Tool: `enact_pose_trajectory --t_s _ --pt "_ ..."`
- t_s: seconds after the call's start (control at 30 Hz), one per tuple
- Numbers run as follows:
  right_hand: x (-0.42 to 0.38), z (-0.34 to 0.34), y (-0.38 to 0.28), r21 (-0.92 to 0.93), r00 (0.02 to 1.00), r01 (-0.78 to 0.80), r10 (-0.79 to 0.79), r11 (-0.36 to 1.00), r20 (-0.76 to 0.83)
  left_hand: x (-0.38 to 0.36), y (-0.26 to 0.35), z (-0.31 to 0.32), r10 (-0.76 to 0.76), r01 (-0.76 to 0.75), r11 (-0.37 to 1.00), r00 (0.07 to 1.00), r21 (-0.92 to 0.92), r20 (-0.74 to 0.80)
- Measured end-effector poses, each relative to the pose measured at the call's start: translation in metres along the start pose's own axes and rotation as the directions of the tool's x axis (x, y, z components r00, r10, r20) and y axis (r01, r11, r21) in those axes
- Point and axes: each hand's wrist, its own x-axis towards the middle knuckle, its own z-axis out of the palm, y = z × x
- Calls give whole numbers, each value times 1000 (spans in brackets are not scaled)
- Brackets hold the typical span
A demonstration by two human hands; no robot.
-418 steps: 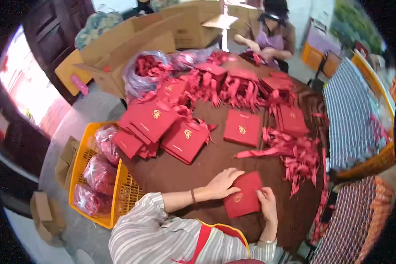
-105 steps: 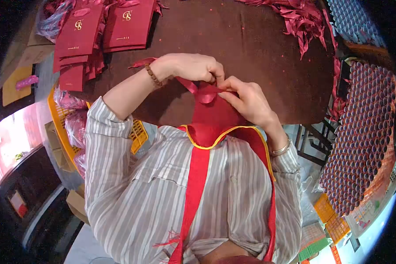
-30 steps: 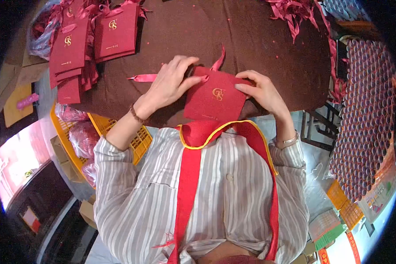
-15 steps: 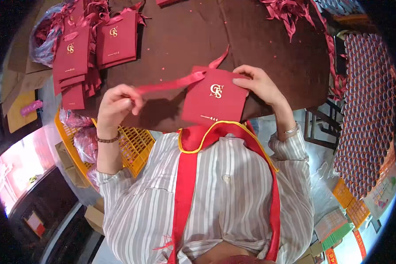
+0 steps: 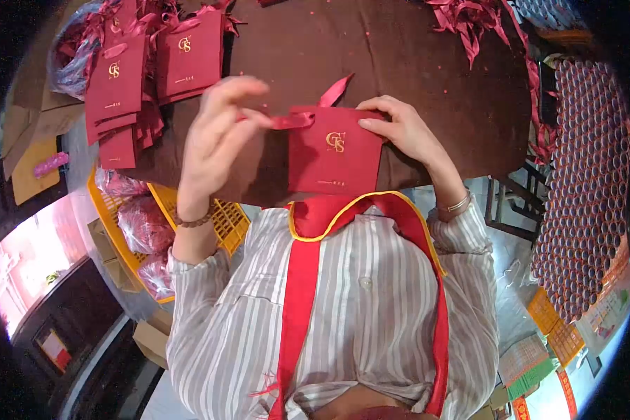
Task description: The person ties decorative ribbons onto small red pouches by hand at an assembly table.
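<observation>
A small flat red paper gift bag (image 5: 334, 157) with gold lettering stands tilted at the table's near edge. My right hand (image 5: 399, 126) grips its upper right corner, thumb in front and fingers behind. A red ribbon (image 5: 292, 122) runs from the bag's top left toward my left hand (image 5: 220, 133). Its far end is pinched between my left thumb and fingers, which are slightly blurred. Another ribbon tail (image 5: 336, 91) sticks up behind the bag's top edge.
Similar red bags (image 5: 115, 80) are stacked on the brown-covered table (image 5: 287, 49) at the far left. Loose red ribbons (image 5: 465, 24) lie at the far right. Yellow crates (image 5: 162, 199) with plastic-wrapped bundles stand below left. Many small round items (image 5: 584, 189) fill a surface at the right.
My left hand has moved forward and right, closer to the bag, so less ribbon shows between them. The bag has shifted slightly left and turned more upright, still in my right hand.
</observation>
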Motion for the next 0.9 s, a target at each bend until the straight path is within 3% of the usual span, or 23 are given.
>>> enact_pose_trajectory --t_s 0.07,0.13,0.17,0.2,0.27,0.3,0.43,0.5,0.53,0.63,0.77,0.83,0.9 --pt "-1 2 1 -13 1000 -1 1 1000 9 3 -15 20 -38 84 969 980 -232 197" --pt "-3 5 -3 -30 999 -47 48 998 20 2 -25 53 -251 335 881 930 -335 270" --pt "-3 7 -5 -48 996 -90 91 995 21 2 -28 71 -267 345 881 928 -325 260" --pt "-4 9 -5 -48 995 -92 93 995 25 4 -23 79 -377 450 869 871 -206 314" --pt "-7 14 -3 -89 1000 -15 12 996 -26 -8 -42 108 -131 130 991 984 14 124" --pt "-9 13 -11 27 992 -129 129 991 6 -8 -39 114 -110 101 985 992 140 56" --pt "-13 13 -6 61 991 -131 130 990 24 -9 -45 120 -91 95 973 995 209 -27" --pt "-12 16 -2 -269 982 120 -154 956 -106 -9 -47 121 -127 134 973 991 188 -52" --pt "-14 17 -7 -268 982 125 -157 955 -101 -10 -48 121 -129 138 972 990 191 -57" --pt "-25 25 -24 -511 979 -81 -26 856 -200 -11 -48 122 -117 126 978 991 165 -66" --pt "-31 27 -21 -378 970 -63 -32 923 -240 -14 -45 125 -159 162 967 987 194 -34" --pt "-32 26 -24 -290 972 -111 43 951 -229 -15 -44 125 -166 168 963 986 213 -27" --pt "-33 29 -21 -306 967 -67 -13 950 -255 -16 -44 126 -165 173 964 985 201 -53"
